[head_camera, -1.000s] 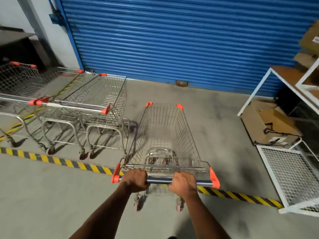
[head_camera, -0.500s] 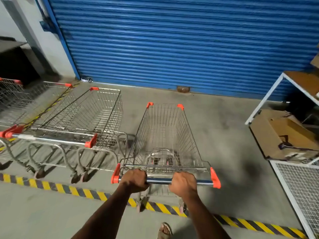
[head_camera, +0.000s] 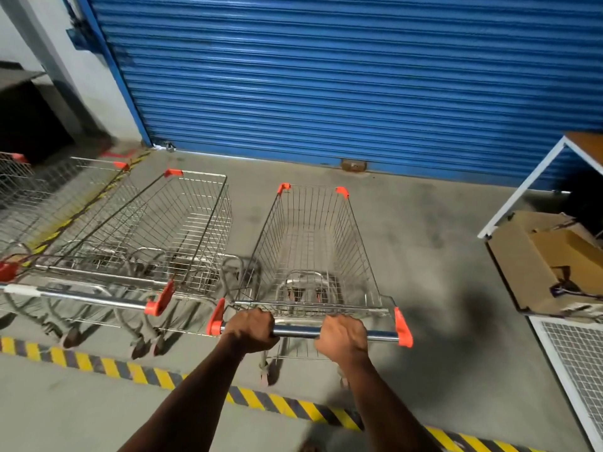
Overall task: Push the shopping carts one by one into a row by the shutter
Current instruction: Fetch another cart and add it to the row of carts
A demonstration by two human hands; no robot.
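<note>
1. Both hands hold the push bar [head_camera: 336, 332] of the shopping cart [head_camera: 313, 252]: the left hand [head_camera: 251, 331] is wrapped around it near its left end, the right hand [head_camera: 342, 337] right of its middle. The cart faces the blue shutter [head_camera: 326, 79], its basket just beside the parked cart [head_camera: 153, 233] on the left.
2. Likely risk: with so little room between them, a slight leftward drift could catch the parked cart's frame. Pushed too hard, the cart's front could strike the shutter. The cardboard box [head_camera: 541, 265] on the right lies well apart (little danger there).
3. Compared with a second ago, the cart has crossed the striped floor tape [head_camera: 137, 373] and drawn alongside the parked cart, closer to the shutter; the grip looks unchanged.
</note>
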